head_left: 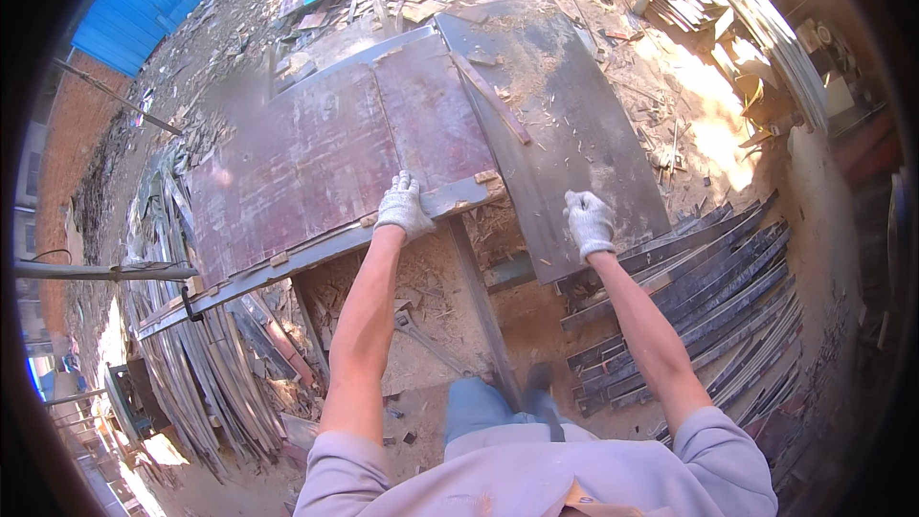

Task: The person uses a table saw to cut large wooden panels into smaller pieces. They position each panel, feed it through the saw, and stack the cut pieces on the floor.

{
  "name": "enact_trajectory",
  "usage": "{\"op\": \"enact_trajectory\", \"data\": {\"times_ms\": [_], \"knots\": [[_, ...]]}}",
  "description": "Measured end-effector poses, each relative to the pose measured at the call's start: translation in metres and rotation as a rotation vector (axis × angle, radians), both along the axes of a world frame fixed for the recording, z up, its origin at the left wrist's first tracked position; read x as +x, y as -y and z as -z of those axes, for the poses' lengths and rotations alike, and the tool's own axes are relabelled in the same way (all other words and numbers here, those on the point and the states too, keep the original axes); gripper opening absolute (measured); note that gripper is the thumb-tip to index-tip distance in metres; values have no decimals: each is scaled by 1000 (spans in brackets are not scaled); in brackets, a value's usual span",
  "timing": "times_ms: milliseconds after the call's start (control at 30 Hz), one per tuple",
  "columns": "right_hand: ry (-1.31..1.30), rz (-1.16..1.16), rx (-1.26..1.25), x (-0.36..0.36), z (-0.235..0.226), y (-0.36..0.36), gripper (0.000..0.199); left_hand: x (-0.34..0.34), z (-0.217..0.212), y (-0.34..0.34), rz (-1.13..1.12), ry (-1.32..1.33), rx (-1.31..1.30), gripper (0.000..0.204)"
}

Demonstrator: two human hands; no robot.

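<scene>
While the gloved left hand (403, 205) presses flat on the reddish board (316, 158), fingers spread, the right hand (588, 221) grips the grey panel's (565, 124) near edge.

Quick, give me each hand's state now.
Left hand: gloved, fingers pressed flat on the reddish board, gripping nothing.
Right hand: gloved, fingers curled on the grey panel edge.

Outdoor timber yard, stacked strips (728, 297), sawdust (431, 287)

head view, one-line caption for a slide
Gloved left hand on reddish-brown plywood sheet, right hand on grey board.
</scene>
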State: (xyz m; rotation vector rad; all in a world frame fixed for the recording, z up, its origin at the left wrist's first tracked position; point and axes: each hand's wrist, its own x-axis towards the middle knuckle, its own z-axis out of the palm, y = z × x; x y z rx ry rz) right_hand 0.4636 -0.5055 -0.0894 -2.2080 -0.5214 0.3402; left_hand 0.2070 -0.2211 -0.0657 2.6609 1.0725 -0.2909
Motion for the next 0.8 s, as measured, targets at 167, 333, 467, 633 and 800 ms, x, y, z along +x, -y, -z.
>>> {"op": "enact_trajectory", "data": {"times_ms": [167, 333, 467, 633, 800], "knots": [[-219, 1, -123, -37, 10, 43, 41, 8, -5, 3, 14, 22, -23, 105], [-398, 20, -186, -21, 4, -32, 51, 9, -6, -4, 38, -3, -53, 104], [-476, -123, -290, -9, 3, -119, 75, 2, -25, -7, 16, -30, -174, 116], [-521, -231, -377, 6, -4, -186, 48, 17, -64, -31, -398, 281, -610, 118], [-743, 62, 173, 57, -13, -186, 28, 78, -35, -72, -973, 570, -330, 110]]}}
